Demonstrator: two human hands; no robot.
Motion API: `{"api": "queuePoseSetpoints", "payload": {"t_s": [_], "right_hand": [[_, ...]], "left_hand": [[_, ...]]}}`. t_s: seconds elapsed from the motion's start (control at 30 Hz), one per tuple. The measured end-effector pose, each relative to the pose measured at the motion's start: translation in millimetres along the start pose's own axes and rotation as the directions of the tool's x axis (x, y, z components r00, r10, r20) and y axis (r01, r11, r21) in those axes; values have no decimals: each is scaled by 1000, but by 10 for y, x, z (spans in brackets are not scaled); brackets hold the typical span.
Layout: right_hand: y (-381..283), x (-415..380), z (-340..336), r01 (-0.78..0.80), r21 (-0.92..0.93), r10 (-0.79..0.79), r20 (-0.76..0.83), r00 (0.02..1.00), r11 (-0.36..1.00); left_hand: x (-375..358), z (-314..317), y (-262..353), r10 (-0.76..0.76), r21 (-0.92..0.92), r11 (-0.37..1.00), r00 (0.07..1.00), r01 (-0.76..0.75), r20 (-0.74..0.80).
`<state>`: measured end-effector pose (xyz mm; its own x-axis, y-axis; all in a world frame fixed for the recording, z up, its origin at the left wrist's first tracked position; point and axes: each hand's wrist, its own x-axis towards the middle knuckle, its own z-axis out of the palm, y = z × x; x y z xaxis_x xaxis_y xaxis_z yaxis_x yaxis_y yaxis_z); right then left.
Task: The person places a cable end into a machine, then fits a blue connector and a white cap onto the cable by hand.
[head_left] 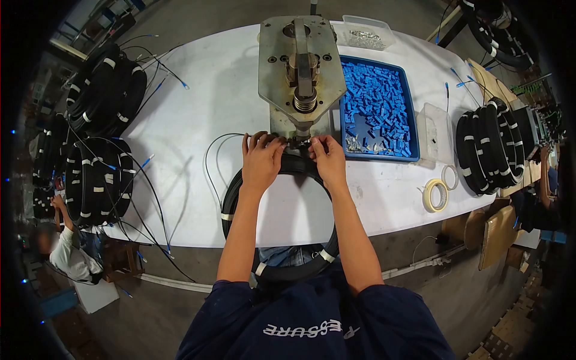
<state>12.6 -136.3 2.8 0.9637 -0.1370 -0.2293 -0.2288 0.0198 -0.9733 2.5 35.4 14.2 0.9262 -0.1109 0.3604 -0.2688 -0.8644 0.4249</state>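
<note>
Both hands are at the foot of a metal press [282,90], just below its ram. My left hand [261,161] is closed, thumb and fingertips together on a thin black cable [207,157] that loops out to the left. From the other side, my right hand [329,161] pinches something small at the press jaw; the fingers hide what it is. Under my wrists a coil of black cable [289,275], bound with pale tape, lies partly on the table and hangs over its front edge towards my lap.
A blue tray [384,158] of small blue plastic pieces [378,90] stands right of the press. Behind is a clear box [367,37] of small metal parts. Tape rolls [435,195] lie front right. Cable coils [99,180] stand left and more coils [489,147] right. Another person [72,252] is far left.
</note>
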Motion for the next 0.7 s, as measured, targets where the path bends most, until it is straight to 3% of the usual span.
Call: {"api": "queuePoseSetpoints", "payload": {"t_s": [0.7], "right_hand": [[3,-8,-11,1,-4,-1,-12,1000,1000]], "left_hand": [[6,-8,-16,1,-10,1000,1000,-1,-11]]}}
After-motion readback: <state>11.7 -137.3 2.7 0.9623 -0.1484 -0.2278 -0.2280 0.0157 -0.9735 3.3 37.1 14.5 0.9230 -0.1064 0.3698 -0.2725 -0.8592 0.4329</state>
